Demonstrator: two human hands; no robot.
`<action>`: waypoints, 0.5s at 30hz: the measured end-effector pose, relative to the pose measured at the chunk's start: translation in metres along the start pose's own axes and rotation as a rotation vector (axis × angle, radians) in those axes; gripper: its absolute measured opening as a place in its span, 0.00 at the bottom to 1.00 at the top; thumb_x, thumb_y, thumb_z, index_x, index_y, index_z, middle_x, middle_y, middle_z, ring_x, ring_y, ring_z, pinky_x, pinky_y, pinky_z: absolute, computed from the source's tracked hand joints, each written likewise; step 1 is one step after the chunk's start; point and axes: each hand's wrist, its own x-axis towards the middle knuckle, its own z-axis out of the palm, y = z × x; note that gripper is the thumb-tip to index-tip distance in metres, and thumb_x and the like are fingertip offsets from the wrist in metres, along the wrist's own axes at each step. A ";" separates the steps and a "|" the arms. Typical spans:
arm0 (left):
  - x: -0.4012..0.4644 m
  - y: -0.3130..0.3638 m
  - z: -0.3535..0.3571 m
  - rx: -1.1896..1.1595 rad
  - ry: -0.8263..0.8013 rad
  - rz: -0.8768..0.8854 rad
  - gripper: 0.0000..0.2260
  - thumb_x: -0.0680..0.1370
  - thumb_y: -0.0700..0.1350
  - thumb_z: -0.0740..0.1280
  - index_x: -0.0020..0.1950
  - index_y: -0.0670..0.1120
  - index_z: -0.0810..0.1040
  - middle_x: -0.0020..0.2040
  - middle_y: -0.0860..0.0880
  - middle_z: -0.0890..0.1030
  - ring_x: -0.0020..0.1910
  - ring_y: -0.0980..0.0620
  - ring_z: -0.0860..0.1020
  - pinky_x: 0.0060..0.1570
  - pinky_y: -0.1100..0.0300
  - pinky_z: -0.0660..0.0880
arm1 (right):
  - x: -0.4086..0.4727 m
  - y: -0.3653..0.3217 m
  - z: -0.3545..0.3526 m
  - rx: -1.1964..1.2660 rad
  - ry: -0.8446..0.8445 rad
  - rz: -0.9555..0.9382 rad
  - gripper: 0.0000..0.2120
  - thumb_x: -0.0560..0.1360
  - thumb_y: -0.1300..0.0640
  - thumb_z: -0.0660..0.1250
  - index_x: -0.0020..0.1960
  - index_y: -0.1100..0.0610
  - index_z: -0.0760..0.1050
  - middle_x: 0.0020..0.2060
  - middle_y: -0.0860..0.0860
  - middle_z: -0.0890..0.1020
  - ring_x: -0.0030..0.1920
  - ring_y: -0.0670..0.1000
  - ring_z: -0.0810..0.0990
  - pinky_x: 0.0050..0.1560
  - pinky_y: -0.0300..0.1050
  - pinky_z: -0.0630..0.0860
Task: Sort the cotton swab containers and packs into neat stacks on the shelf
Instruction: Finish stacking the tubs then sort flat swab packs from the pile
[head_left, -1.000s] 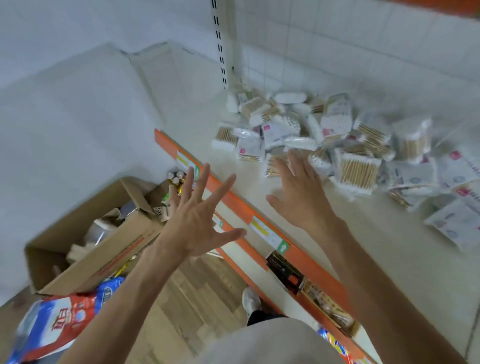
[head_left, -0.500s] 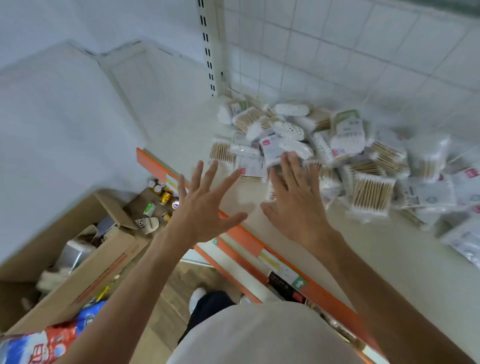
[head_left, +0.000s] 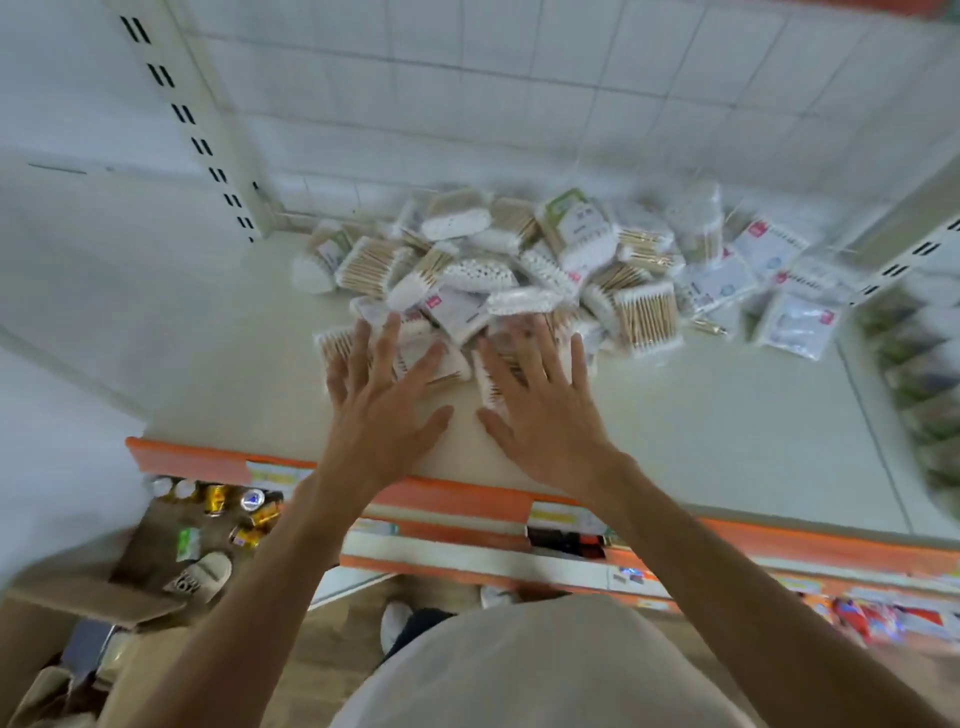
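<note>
White shelf (head_left: 727, 415), orange front edge with price labels. Loose heap of cotton swab packs (head_left: 519, 270) at back, against tiled wall, spread left to right. Wooden-stick bundle (head_left: 647, 317) at heap's front right. Flat white pouches (head_left: 795, 325) on right side. Round-ended white containers (head_left: 457, 226) near back. Front strip of shelf bare. Much blurred.
</note>
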 end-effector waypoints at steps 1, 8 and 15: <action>0.000 -0.002 0.000 -0.005 -0.006 0.016 0.29 0.78 0.61 0.63 0.79 0.60 0.62 0.82 0.48 0.44 0.80 0.41 0.39 0.75 0.34 0.47 | -0.003 -0.002 -0.001 0.004 -0.016 0.021 0.35 0.81 0.37 0.49 0.82 0.50 0.45 0.81 0.56 0.42 0.80 0.60 0.34 0.76 0.68 0.39; -0.017 -0.019 -0.005 -0.014 0.014 0.278 0.23 0.79 0.56 0.59 0.74 0.55 0.71 0.83 0.45 0.47 0.81 0.40 0.40 0.75 0.36 0.49 | -0.031 -0.016 -0.009 0.124 -0.139 0.066 0.33 0.83 0.41 0.53 0.82 0.49 0.42 0.81 0.56 0.41 0.80 0.59 0.38 0.79 0.60 0.41; -0.023 -0.022 -0.014 -0.263 -0.081 0.314 0.23 0.75 0.42 0.72 0.69 0.44 0.72 0.71 0.44 0.70 0.71 0.44 0.66 0.68 0.42 0.70 | -0.050 -0.026 -0.007 0.265 -0.045 0.083 0.32 0.82 0.45 0.60 0.81 0.52 0.53 0.80 0.57 0.55 0.81 0.60 0.50 0.80 0.54 0.50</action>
